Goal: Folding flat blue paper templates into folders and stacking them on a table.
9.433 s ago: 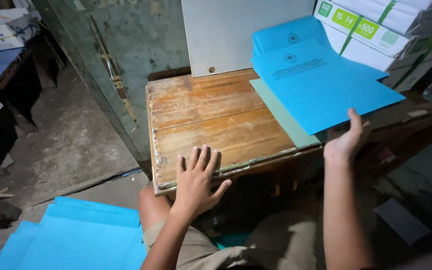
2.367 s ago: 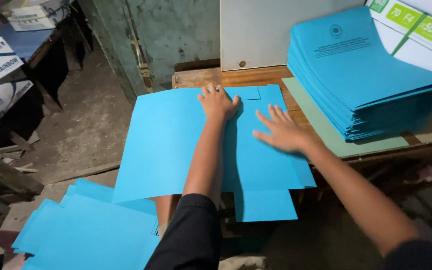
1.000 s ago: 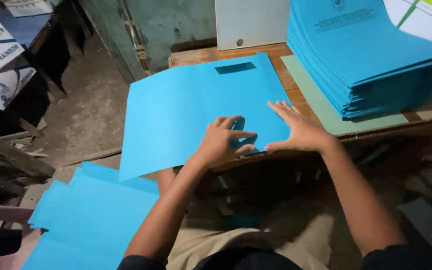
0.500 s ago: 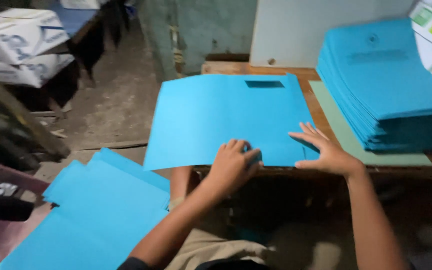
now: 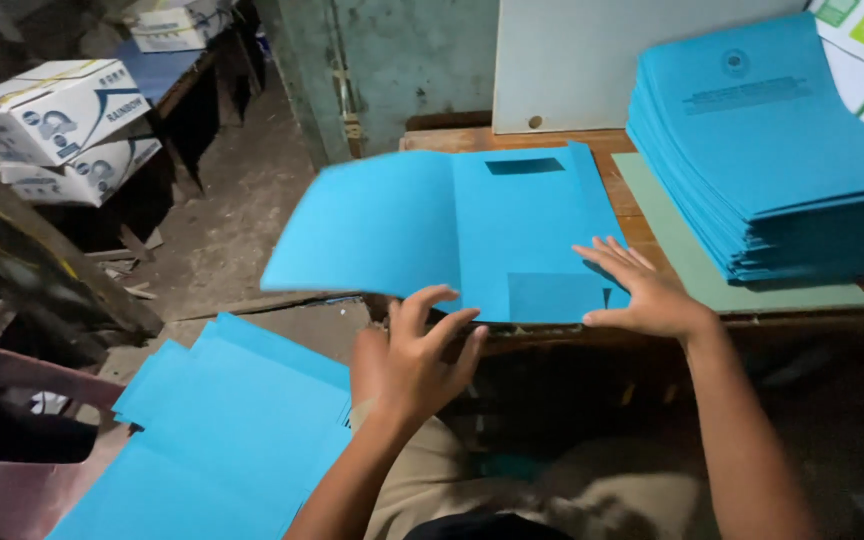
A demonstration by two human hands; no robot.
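So the blue folder sheet (image 5: 472, 235) lies opened out on the wooden worktop (image 5: 620, 160), with a little rectangular window cut near its far edge. Its left half sticks out well past the worktop's left edge and floats over the floor, a bit blurred. The near edge sits right along the worktop's near edge, where a pocket flap is folded up.

The right hand (image 5: 647, 295) lies flat on the near right corner of the sheet, fingers spread, pinning it down with an open grip and nothing pinched. The left hand (image 5: 414, 362) is just off the near edge, fingers splayed and curled a little, grip open and empty, fingertips about at the sheet's edge, though I can't tell if they actually touch.

To the right, a tall stack of blue folders (image 5: 772, 150) sits on a pale green sheet (image 5: 712, 270), just beside the open one, so not much room that side. On the far side a white board (image 5: 602, 55) stands against the wall. Left of the worktop the floor is open, and near left there's a loose pile of blue sheets (image 5: 222, 430) next to a pink plastic chair (image 5: 12, 440). Cardboard boxes (image 5: 52, 125) are far left.
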